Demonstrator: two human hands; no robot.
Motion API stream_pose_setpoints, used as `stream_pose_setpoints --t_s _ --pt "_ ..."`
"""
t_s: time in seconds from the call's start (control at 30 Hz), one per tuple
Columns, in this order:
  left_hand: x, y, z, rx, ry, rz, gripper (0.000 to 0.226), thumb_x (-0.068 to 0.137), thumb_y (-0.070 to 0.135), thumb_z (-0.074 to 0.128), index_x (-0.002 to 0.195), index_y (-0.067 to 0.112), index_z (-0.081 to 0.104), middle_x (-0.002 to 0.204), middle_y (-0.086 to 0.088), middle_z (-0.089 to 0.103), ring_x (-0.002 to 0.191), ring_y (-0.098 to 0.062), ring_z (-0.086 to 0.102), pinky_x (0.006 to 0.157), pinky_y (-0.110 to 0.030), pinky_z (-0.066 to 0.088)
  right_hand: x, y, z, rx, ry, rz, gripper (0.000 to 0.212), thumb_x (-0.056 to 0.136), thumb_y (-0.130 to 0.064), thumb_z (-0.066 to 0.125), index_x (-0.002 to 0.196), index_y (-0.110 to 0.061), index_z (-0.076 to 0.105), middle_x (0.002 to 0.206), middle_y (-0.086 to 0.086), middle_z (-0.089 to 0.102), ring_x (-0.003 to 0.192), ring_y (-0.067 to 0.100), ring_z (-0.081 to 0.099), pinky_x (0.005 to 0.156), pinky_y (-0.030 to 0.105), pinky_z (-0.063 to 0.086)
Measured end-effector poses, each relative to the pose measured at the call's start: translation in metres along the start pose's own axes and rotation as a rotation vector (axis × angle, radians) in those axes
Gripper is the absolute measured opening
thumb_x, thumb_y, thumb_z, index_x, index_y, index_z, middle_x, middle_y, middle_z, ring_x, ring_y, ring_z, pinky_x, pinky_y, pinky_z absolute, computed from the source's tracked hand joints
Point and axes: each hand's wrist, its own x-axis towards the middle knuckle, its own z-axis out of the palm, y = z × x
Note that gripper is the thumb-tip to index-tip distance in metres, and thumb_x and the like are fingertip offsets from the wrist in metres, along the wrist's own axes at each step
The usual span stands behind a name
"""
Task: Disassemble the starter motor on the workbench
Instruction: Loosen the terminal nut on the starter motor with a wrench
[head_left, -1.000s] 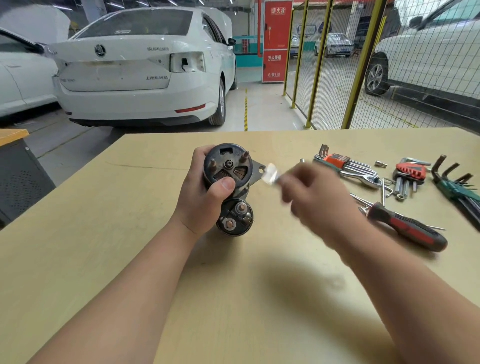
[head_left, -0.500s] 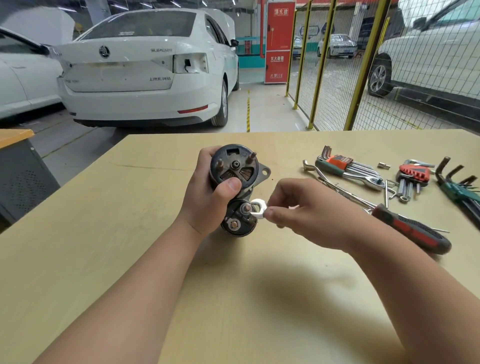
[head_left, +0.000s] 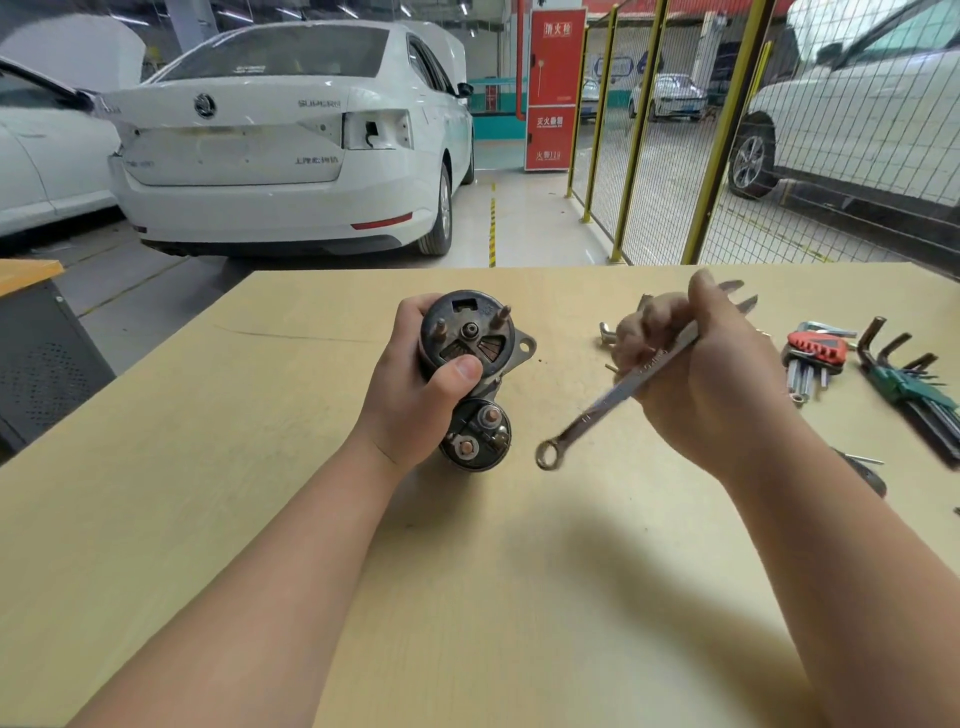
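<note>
A dark starter motor (head_left: 470, 338) lies on the wooden workbench (head_left: 208, 467), its rear end facing me, with the smaller solenoid (head_left: 480, 441) below it showing copper terminal studs. My left hand (head_left: 415, 400) grips the motor body, thumb pressed on the end cover. My right hand (head_left: 696, 379) is to the right of the motor and holds a steel wrench (head_left: 608, 400) slanting down-left. The wrench's ring end hangs just right of the solenoid, not touching it.
Hex key sets lie at the right: a red-holder set (head_left: 815, 353) and a green-holder set (head_left: 909, 384). A dark tool handle (head_left: 867, 473) peeks from behind my right forearm. Small loose metal parts (head_left: 605, 332) lie beyond my right hand. White cars and a yellow fence stand beyond the bench.
My right hand has drawn away from the solenoid terminal, up and to the right. It now holds the wrench by its shaft, the ring end clear of the stud. The left hand keeps its grip.
</note>
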Motion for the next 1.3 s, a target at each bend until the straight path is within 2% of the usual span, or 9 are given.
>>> stream_pose_setpoints --t_s 0.13,0.23,0.3,0.4,0.53,0.7,0.93,1.03,1.3 --pt "-0.001 0.0 -0.002 0.028 -0.011 0.005 0.043 0.064 0.047 0.055 0.103 0.032 0.046 0.087 0.035 0.059 0.083 0.008 0.056 0.073 -0.011 0.043 0.003 0.002 -0.013 -0.132 -0.027 0.069 0.06 0.098 -0.052 0.026 0.057 -0.014 0.049 0.055 0.012 0.056 0.034 0.013 0.028 0.037 0.017 0.023" --pt "-0.002 -0.001 -0.003 0.034 -0.018 0.001 0.045 0.064 0.049 0.057 0.105 0.034 0.045 0.09 0.034 0.06 0.086 0.006 0.057 0.076 -0.013 0.044 0.0 -0.003 -0.024 -0.061 -0.18 0.163 0.035 0.096 -0.035 0.038 0.071 -0.013 0.048 0.062 0.008 0.06 0.038 0.013 0.049 0.035 0.019 0.041" --pt "-0.003 -0.001 -0.004 0.029 -0.017 -0.007 0.047 0.065 0.05 0.058 0.107 0.034 0.045 0.093 0.029 0.061 0.089 0.002 0.058 0.079 -0.018 0.045 -0.003 -0.005 -0.027 -0.001 -0.303 0.187 0.008 0.086 -0.013 0.045 0.084 -0.009 0.051 0.073 0.008 0.065 0.055 0.014 0.066 0.047 0.02 0.054" --pt "-0.004 0.0 -0.005 0.02 -0.012 -0.018 0.047 0.064 0.05 0.058 0.106 0.034 0.046 0.094 0.026 0.061 0.09 0.001 0.059 0.079 -0.02 0.046 -0.004 -0.002 -0.025 -0.143 -0.266 0.004 0.014 0.08 -0.007 0.052 0.09 -0.002 0.06 0.074 0.01 0.069 0.058 0.016 0.067 0.051 0.021 0.055" --pt "-0.005 0.0 -0.006 0.007 -0.007 -0.039 0.046 0.063 0.049 0.057 0.105 0.035 0.046 0.09 0.033 0.06 0.086 0.005 0.058 0.076 -0.014 0.045 -0.005 0.003 -0.009 -0.381 -0.032 -0.295 0.017 0.092 -0.009 0.054 0.078 -0.005 0.062 0.061 0.007 0.061 0.037 0.013 0.039 0.038 0.02 0.031" --pt "-0.006 0.002 -0.007 0.013 -0.02 -0.051 0.048 0.063 0.051 0.058 0.107 0.035 0.045 0.089 0.033 0.06 0.086 0.007 0.057 0.076 -0.012 0.043 -0.007 0.016 0.005 0.192 -0.019 -0.031 0.024 0.096 -0.017 0.045 0.074 -0.011 0.051 0.059 0.0 0.056 0.032 0.004 0.037 0.033 0.016 0.033" --pt "-0.008 0.007 -0.012 0.023 -0.08 -0.066 0.064 0.06 0.064 0.068 0.113 0.036 0.044 0.097 0.03 0.061 0.094 0.003 0.059 0.082 -0.018 0.044 -0.015 0.028 -0.004 0.053 -0.175 0.01 0.034 0.094 -0.026 0.042 0.068 -0.013 0.06 0.067 0.004 0.064 0.042 0.011 0.054 0.042 0.018 0.046" --pt "-0.012 0.007 -0.014 0.045 -0.145 -0.076 0.071 0.059 0.047 0.076 0.119 0.036 0.041 0.103 0.027 0.062 0.099 -0.001 0.062 0.083 -0.016 0.046 -0.02 0.035 -0.012 -0.005 -0.231 -0.033 0.031 0.086 -0.025 0.047 0.066 -0.017 0.069 0.074 0.006 0.068 0.048 0.012 0.06 0.046 0.021 0.051" --pt "-0.013 0.009 -0.011 0.033 -0.162 -0.111 0.075 0.057 0.047 0.073 0.122 0.036 0.038 0.118 0.008 0.058 0.11 -0.008 0.058 0.096 -0.031 0.048 -0.041 0.057 -0.018 -0.085 -0.227 0.137 0.02 0.077 -0.018 0.061 0.09 -0.011 0.075 0.081 0.014 0.07 0.064 0.022 0.069 0.053 0.026 0.055"
